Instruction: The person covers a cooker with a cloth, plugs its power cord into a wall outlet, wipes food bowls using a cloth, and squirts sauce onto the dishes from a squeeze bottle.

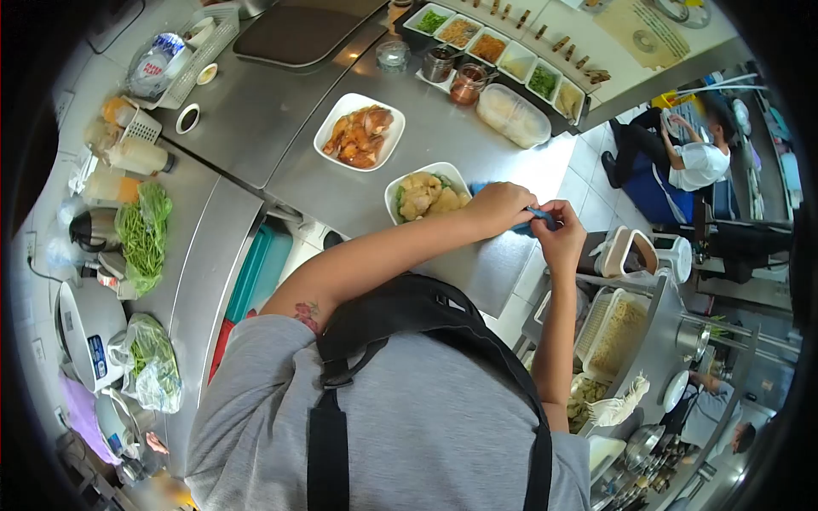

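My left hand (pixel 504 210) reaches across the steel counter, its fingers closed on a crumpled blue cloth (pixel 543 218). Close beside it, my right hand (pixel 560 232) pinches the other part of the same cloth. More blue shows behind my left wrist; the cloth's full shape is hidden. Just left of my hands, a white bowl (pixel 391 198) holds pale cooked chicken pieces (pixel 419 197) over some greens, partly behind my left forearm. Farther back on the counter, a white square bowl (pixel 322 129) contains browned, glazed chicken pieces (pixel 358 139).
Topping containers (pixel 488 48) line the counter's back edge, near metal jars (pixel 468 83) and a lidded plastic box (pixel 514 115). Bagged green vegetables (pixel 143 238) lie at left. A tub of noodles (pixel 619 332) stands at right. One co-worker (pixel 700 157) sits at far right; another (pixel 711 413) is lower right.
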Available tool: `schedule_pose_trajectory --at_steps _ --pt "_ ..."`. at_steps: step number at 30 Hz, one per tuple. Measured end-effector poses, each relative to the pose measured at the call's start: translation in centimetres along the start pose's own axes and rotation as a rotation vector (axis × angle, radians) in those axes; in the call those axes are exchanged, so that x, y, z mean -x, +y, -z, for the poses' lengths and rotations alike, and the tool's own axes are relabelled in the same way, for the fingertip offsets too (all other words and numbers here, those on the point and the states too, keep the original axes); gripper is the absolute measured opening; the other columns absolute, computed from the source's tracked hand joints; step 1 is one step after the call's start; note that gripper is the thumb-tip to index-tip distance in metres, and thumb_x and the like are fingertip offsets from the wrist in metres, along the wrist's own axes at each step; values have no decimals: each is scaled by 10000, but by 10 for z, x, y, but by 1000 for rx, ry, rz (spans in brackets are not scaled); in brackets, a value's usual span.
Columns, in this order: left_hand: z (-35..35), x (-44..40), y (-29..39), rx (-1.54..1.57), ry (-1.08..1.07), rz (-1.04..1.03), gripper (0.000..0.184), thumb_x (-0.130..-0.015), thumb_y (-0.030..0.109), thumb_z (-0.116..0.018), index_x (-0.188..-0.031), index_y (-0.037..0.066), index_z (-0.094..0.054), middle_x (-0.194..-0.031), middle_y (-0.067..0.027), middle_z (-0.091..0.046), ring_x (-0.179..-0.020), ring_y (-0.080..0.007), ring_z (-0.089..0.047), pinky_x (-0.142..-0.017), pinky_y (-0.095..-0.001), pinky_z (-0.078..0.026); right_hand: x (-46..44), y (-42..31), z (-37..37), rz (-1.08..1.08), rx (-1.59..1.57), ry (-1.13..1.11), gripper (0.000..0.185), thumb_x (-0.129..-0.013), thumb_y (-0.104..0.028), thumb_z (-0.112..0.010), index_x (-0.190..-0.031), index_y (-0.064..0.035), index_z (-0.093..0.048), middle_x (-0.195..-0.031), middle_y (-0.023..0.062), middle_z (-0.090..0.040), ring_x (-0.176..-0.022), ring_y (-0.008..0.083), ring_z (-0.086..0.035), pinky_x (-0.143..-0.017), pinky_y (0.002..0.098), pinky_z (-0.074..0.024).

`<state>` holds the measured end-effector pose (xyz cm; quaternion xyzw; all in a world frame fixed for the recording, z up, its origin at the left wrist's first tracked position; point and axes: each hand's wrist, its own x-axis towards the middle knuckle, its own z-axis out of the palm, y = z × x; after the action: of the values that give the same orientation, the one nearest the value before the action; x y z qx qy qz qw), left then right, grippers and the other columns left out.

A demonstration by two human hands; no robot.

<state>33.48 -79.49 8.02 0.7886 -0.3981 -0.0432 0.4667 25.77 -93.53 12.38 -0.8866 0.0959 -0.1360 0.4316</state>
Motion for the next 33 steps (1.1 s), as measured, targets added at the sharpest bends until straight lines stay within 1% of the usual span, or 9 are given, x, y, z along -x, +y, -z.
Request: schedule_pose_trajectory --at_steps 5,9,11,15,21,24,27,28,33 --pt "43 -11 -7 3 -117 -8 165 -752 249 -704 -790 89 -689 -824 -83 -653 -785 -281 -622 -714 -404 -474 3 -5 -3 9 49 176 156 -683 -1 -666 -834 -14 -632 -672 18 -581 -591 46 -497 -538 207 -421" --pt "71 5 -97 -372 10 54 172 -776 282 -709 -842 125 -729 -808 -82 -654 -819 -294 -621 -729 -410 -488 -16 43 -32 -78 193 247 205 -700 -74 -669 -901 -39 -679 -793 99 -659 -658 184 -609 -638 299 -499" --pt "91 16 -92 -444 -141 165 147 -761 273 -717 -834 148 -744 -821 -97 -668 -845 -287 -623 -741 -409 -498 -23 64 -62 -33 45 62 227 -718 -112 -678 -936 -54 -700 -843 129 -678 -748 241 -646 -716 335 -509" --pt "96 28 -98 -524 -164 174 148 -773 263 -701 -830 134 -747 -820 -121 -686 -809 -296 -650 -734 -408 -518 -28 56 -112 -115 -208 -257 211 -810 -135 -618 -982 -48 -704 -819 91 -686 -728 144 -603 -707 287 -492" --pt "103 46 -99 -470 -108 307 174 -786 267 -686 -843 113 -743 -778 -128 -684 -741 -310 -660 -696 -401 -527 -7 58 -107 -201 -251 -266 184 -819 -100 -586 -954 -52 -701 -812 50 -661 -703 99 -559 -669 252 -470" --pt "107 51 -100 -436 -91 371 175 -791 265 -682 -838 108 -743 -774 -132 -682 -732 -314 -656 -690 -407 -525 9 67 -97 -53 -235 -219 172 -792 -72 -597 -934 -60 -694 -852 64 -659 -726 131 -585 -677 271 -477" --pt "114 60 -92 -457 -120 380 170 -801 251 -672 -856 105 -740 -801 -145 -681 -753 -315 -653 -705 -417 -516 16 46 -63 6 163 -241 176 -740 -45 -617 -903 -68 -679 -867 94 -651 -791 213 -604 -706 322 -486" --pt "113 67 -94 -464 -92 362 176 -807 245 -668 -884 100 -733 -785 -153 -676 -734 -315 -651 -700 -415 -512 21 38 -59 161 314 -49 196 -700 -31 -624 -890 -72 -653 -871 126 -629 -830 299 -580 -739 392 -482" --pt "108 95 -88 -374 41 376 213 -822 195 -647 -1005 99 -700 -745 -157 -664 -680 -304 -645 -670 -397 -505 21 80 -78 226 386 -61 190 -716 -52 -632 -905 -65 -626 -884 122 -618 -787 321 -582 -723 416 -483"
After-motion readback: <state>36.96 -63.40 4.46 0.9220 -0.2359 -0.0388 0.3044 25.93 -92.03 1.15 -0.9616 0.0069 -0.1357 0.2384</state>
